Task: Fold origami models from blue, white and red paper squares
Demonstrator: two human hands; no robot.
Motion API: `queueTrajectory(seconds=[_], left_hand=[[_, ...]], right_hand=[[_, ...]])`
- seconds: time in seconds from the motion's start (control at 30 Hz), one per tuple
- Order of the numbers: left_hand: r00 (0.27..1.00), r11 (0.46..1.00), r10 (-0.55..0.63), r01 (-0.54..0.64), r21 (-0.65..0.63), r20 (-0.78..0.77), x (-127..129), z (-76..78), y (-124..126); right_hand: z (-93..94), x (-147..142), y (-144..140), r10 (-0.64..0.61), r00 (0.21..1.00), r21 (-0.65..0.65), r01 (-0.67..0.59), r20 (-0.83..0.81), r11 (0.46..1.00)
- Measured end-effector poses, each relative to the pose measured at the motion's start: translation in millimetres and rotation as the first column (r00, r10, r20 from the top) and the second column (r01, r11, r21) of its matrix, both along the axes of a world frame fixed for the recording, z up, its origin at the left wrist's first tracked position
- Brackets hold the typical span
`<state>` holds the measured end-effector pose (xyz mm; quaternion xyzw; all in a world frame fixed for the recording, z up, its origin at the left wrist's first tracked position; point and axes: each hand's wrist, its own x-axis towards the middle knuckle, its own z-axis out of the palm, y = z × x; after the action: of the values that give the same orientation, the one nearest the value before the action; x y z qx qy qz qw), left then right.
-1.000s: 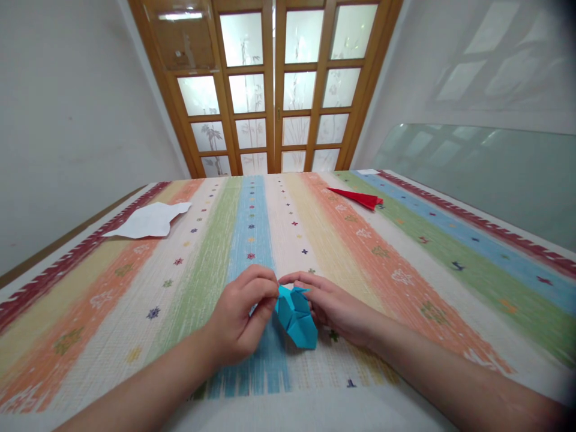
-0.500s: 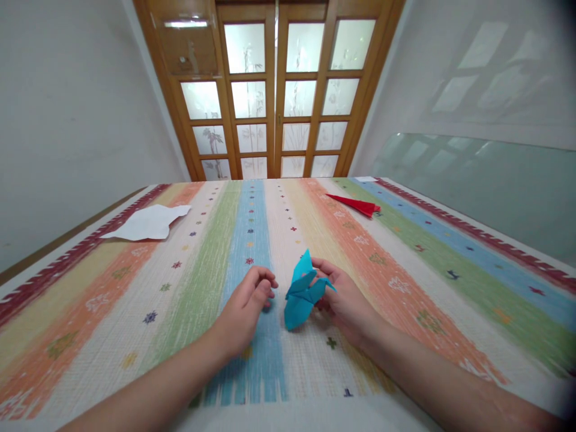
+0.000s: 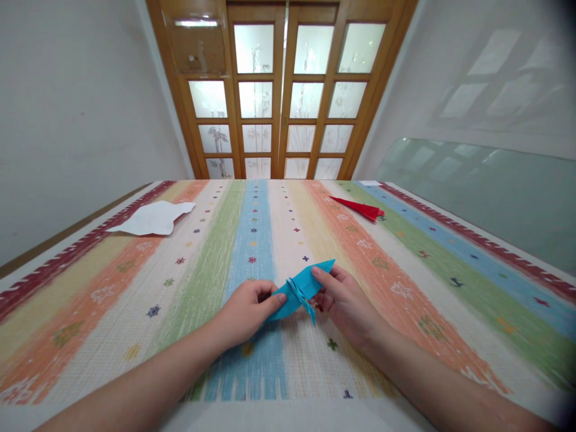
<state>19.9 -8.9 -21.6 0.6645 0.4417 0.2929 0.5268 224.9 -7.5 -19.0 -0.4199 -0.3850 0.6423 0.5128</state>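
A folded blue paper model (image 3: pixel 300 289) hangs just above the striped tablecloth (image 3: pixel 202 270), stretched slantwise between both hands. My left hand (image 3: pixel 246 312) pinches its lower left tip. My right hand (image 3: pixel 344 303) grips its upper right part, thumb on top near the pointed end. A small flap hangs down from the model's middle.
A red folded paper shape (image 3: pixel 360 208) lies at the far right of the table. A white torn sheet (image 3: pixel 153 218) rests at the far left edge. Wooden glazed doors (image 3: pixel 279 90) stand behind the table; a glass panel (image 3: pixel 486 186) leans on the right.
The blue model was turned over and lifted by my right hand alone; my left hand let go, then took hold of its lower tip again, and the model now lies stretched out flat.
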Motion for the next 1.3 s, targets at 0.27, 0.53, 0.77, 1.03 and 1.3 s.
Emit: queueTrajectory(seconds=[0.27, 0.53, 0.77, 1.03, 1.3], left_hand=[[0.999, 0.994, -0.009, 0.014, -0.111, 0.047, -1.5, -0.5, 3.2], [0.996, 0.994, -0.027, 0.035, -0.105, 0.080, -7.9, 3.3, 7.2], [0.994, 0.996, -0.007, 0.017, -0.091, 0.105, -8.8, 8.0, 7.8], [0.992, 0.989, 0.026, -0.008, -0.145, 0.125, -10.5, 6.6, 10.6], [0.980, 0.980, 0.062, -0.024, -0.196, 0.191, -11.5, 4.0, 10.5]], right_hand=[[-9.5, 3.4, 2.1, 0.022, 0.986, 0.048, -0.030, 0.162, 0.998], [-7.5, 5.8, 0.9, -0.044, 0.987, 0.115, 0.026, 0.156, 0.993], [-6.7, 7.4, 3.7, -0.040, 0.995, 0.008, 0.040, 0.086, 0.999], [0.4, 8.3, 4.9, 0.002, 0.999, -0.057, 0.001, 0.044, 0.998], [-1.8, 8.7, 9.0, 0.057, 0.998, -0.131, -0.059, -0.017, 0.990]])
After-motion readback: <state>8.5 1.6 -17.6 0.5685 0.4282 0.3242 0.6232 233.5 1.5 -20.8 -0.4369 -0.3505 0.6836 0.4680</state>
